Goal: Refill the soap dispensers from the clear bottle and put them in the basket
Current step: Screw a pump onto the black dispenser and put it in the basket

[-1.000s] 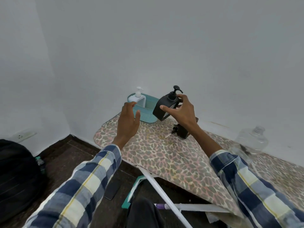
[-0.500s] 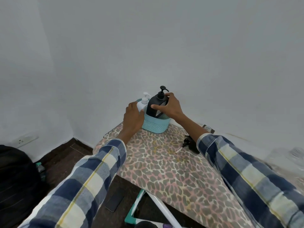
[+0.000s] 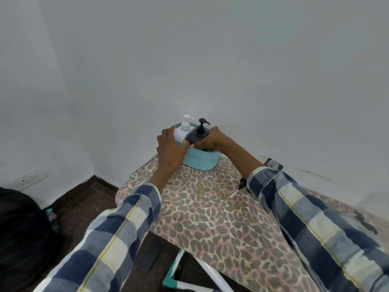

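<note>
At the lower left of the frame a black backpack sits on the dark floor, with a wall socket above it. Moving right, the left hand rests against the near-left side of the teal basket at the frame's centre, fingers curled toward the rim, one fingertip touching the black soap dispenser; whether it grips the rim or only steadies it, I cannot tell. The white soap dispenser stands upright in the basket's left part. Just beside it, the black one sits tilted, low in the basket, and the right hand curls round its far side, holding it.

This looks like the placing step for the second dispenser. The next move seems to call for seating it upright, then letting go with both hands.

Further right, on the leopard-print ironing board, a loose pump head with its tube lies half hidden behind the right sleeve, and an open dark bottle neck shows at the sleeve's top edge, suggesting a third dispenser remains. The clear bottle at the right edge is blurred and hard to make out. The lower bodies of the dispensers in the basket are hidden by its wall.
</note>
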`<state>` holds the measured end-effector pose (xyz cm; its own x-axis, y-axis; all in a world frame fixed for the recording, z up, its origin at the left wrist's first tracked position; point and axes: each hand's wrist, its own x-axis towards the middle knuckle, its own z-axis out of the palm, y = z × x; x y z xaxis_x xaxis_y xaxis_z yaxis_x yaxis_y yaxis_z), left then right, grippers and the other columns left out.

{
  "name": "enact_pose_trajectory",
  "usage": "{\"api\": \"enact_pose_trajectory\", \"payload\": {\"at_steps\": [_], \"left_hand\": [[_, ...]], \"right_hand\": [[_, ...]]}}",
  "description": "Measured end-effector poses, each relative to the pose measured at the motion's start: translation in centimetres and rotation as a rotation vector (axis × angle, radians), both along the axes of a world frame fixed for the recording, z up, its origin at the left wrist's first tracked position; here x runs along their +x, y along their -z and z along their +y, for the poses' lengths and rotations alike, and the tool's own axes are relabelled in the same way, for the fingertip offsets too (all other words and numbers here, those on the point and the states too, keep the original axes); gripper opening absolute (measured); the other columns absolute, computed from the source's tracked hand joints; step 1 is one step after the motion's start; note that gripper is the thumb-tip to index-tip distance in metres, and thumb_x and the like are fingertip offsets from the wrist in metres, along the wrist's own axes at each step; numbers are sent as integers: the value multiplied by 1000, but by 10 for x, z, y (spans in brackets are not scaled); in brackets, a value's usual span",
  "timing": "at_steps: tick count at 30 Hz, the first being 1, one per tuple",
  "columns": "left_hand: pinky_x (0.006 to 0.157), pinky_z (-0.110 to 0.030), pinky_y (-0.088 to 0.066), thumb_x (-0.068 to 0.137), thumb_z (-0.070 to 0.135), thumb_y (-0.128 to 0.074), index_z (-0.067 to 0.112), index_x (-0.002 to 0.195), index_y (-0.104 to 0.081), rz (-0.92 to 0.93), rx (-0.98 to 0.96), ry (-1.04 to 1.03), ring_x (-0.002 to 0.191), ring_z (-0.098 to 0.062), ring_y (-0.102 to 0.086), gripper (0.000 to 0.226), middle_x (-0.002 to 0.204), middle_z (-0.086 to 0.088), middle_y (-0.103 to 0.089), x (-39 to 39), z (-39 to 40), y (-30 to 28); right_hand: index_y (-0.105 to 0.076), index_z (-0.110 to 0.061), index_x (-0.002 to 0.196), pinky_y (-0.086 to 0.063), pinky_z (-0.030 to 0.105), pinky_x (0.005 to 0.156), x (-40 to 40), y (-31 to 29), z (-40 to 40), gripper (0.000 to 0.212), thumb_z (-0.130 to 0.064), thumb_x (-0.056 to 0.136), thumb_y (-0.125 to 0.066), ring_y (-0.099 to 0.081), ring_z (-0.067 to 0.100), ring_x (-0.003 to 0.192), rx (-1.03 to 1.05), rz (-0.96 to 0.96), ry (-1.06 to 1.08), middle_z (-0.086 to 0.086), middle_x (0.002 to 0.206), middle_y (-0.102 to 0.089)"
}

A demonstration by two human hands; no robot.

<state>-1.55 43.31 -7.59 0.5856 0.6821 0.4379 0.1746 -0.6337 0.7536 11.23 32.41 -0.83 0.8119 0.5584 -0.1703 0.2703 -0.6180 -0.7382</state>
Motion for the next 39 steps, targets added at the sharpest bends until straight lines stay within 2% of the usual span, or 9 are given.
{"api": "enact_pose_trajectory", "payload": {"at_steps": [6,11,14,16,18,24,30,35,39], "left_hand": [[119,-51,-43,81,53,-71,18,164,-31,50,-265,107,146,-28,-47,99,164,-6,-43,3,13,-2],[126,-49,-34,96,46,-70,15,168,-24,112,-259,129,154,-30,-41,91,170,-7,-38,3,19,1],[124,-48,-31,100,45,-67,14,169,-21,140,-235,127,154,-31,-39,89,170,-9,-36,5,20,-1],[124,-46,-29,104,44,-63,12,170,-14,160,-225,130,156,-31,-36,89,173,-10,-31,5,16,-2],[124,-45,-28,106,43,-60,11,171,-9,164,-200,132,157,-31,-33,88,174,-11,-27,4,14,-4],[115,-49,-39,107,40,-57,21,170,-17,187,-74,133,142,-37,-50,78,159,-18,-44,4,18,-3],[106,-45,-45,97,53,-56,33,161,-41,210,-25,104,128,-34,-59,68,139,-12,-60,5,32,-7],[107,-46,-45,103,48,-56,38,161,-40,223,-53,96,128,-35,-59,61,141,-11,-58,7,31,-6],[107,-46,-45,106,49,-53,30,161,-41,190,-82,76,132,-34,-57,60,146,-11,-56,5,22,-2]], "right_hand": [[-55,5,138,-62,30,75,-8,-12,9,45,-1,97,-69,-67,30,105,-129,228,-76,20,134,-62],[-62,1,112,-54,42,103,-7,-12,15,13,-3,100,-64,-66,32,110,-265,132,-129,23,129,-62],[-61,3,123,-56,40,103,-7,-9,12,27,1,97,-66,-67,35,114,-260,109,-117,24,130,-66],[-57,-2,118,-56,21,67,-13,-12,6,22,-3,98,-65,-63,22,83,-275,1,-128,15,105,-66],[-54,-6,115,-42,21,49,-18,-15,3,19,-6,99,-64,-50,14,69,-285,-81,-150,10,100,-58],[-61,-4,111,-47,24,58,-16,-2,13,17,-3,96,-68,-56,19,73,-171,-28,-116,18,109,-66],[-66,-1,125,-45,34,71,-25,7,22,42,-34,99,-70,-58,26,92,-106,-154,-150,19,113,-69],[-64,0,130,-53,48,100,-25,5,16,48,-37,100,-68,-65,36,117,-92,-152,-172,23,129,-67],[-67,3,121,-47,35,75,-30,3,8,50,-42,98,-69,-61,26,93,-98,-209,-196,25,118,-71]]}}
